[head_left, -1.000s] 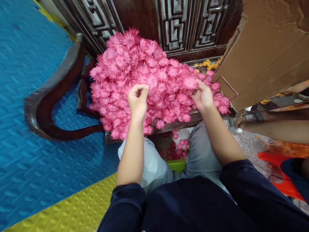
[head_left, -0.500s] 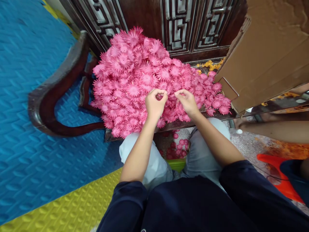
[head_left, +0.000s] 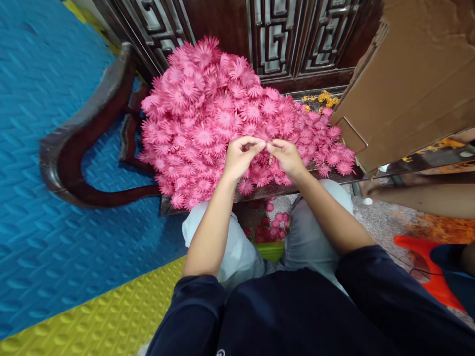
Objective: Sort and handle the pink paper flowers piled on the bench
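Head view. Progress: a large heap of pink fringed paper flower discs (head_left: pixel 222 118) covers most of the dark carved wooden bench (head_left: pixel 92 123), from its back edge to its front edge; the bulk looks unworked. A small lot of pink discs on the floor (head_left: pixel 272 227) lies below the front edge, between the knees. How many are finished cannot be told.

Left hand (head_left: pixel 239 160): over the front-middle of the heap, wrist bent, thumb and forefinger drawn narrow and pinched at the tips on a small pink piece; what exactly is nipped is too small to make out.

Right hand (head_left: pixel 287 157): just beside the left, fingertips meeting it over the same spot, fingers likewise closed to a narrow pinch; the piece seems shared between both hands.

Both forearms are bare, coming from dark navy sleeves (head_left: pixel 371 287), over light grey trousers (head_left: pixel 237 252).

Surroundings: brown cardboard box (head_left: pixel 408 84) at the bench's right end; yellow petal scraps (head_left: pixel 322 99) by the back edge; blue foam floor mat (head_left: pixel 44 198); yellow foam floor mat (head_left: pixel 111 311); another person's bare arm (head_left: pixel 419 195) at far right.
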Demonstrator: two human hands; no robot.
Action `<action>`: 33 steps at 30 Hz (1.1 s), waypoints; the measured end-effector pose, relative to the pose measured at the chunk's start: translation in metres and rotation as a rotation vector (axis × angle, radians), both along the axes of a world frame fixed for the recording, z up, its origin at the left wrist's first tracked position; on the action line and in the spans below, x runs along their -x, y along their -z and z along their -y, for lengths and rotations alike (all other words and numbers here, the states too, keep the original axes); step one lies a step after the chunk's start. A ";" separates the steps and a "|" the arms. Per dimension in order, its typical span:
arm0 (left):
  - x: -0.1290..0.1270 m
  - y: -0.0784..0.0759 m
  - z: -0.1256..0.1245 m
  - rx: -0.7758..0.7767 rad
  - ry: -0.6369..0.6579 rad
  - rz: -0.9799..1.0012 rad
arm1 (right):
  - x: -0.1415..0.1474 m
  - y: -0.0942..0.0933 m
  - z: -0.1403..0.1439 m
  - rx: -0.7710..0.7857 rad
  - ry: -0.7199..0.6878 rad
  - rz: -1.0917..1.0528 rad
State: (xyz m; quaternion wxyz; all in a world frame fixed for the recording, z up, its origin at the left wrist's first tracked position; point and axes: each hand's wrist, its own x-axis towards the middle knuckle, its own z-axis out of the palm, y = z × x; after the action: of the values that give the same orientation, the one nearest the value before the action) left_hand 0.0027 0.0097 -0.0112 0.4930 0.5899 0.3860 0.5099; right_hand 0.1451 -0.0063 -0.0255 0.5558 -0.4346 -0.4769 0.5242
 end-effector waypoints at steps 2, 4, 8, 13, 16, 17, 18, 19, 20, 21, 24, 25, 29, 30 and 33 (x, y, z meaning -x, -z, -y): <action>0.002 0.000 -0.001 -0.012 0.029 0.000 | 0.000 -0.003 0.002 -0.008 -0.029 0.020; 0.004 0.000 -0.001 -0.014 0.054 -0.013 | -0.001 -0.006 0.004 0.002 -0.042 0.036; 0.006 -0.002 -0.001 -0.015 0.070 -0.053 | 0.000 -0.007 0.005 0.048 -0.034 0.009; 0.003 -0.001 -0.001 0.026 -0.009 -0.078 | -0.001 -0.001 0.004 0.056 0.075 -0.022; -0.001 0.001 -0.002 0.120 -0.090 -0.060 | -0.001 0.000 0.004 0.056 0.117 0.011; -0.003 0.001 -0.002 0.146 -0.097 -0.040 | 0.000 0.000 0.004 0.064 0.114 0.015; -0.004 0.002 -0.002 0.171 -0.091 -0.014 | 0.000 -0.002 0.005 0.073 0.108 0.014; -0.006 0.002 -0.002 0.198 -0.082 0.014 | 0.001 -0.003 0.005 0.082 0.100 0.010; -0.007 0.002 -0.002 0.229 -0.068 0.042 | 0.001 -0.005 0.006 0.088 0.095 0.003; -0.007 0.002 -0.002 0.265 -0.052 0.070 | 0.001 -0.006 0.006 0.091 0.093 -0.003; -0.007 0.002 -0.001 0.379 -0.009 0.142 | 0.001 -0.009 0.008 0.105 0.087 -0.004; -0.007 0.002 -0.001 0.415 0.008 0.160 | 0.001 -0.009 0.008 0.107 0.085 0.000; -0.005 0.003 0.000 0.535 0.063 0.221 | 0.000 -0.004 0.006 0.061 0.096 0.029; -0.004 0.002 0.000 0.553 0.071 0.241 | 0.000 -0.003 0.005 0.046 0.101 0.032; -0.002 0.001 0.001 0.559 0.108 0.260 | -0.001 -0.001 0.003 0.035 0.127 0.020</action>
State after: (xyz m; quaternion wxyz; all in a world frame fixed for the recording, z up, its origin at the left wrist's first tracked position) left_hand 0.0050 0.0089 -0.0124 0.7077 0.3811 0.4131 0.4281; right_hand 0.1459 -0.0098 -0.0243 0.5755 -0.4788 -0.4447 0.4916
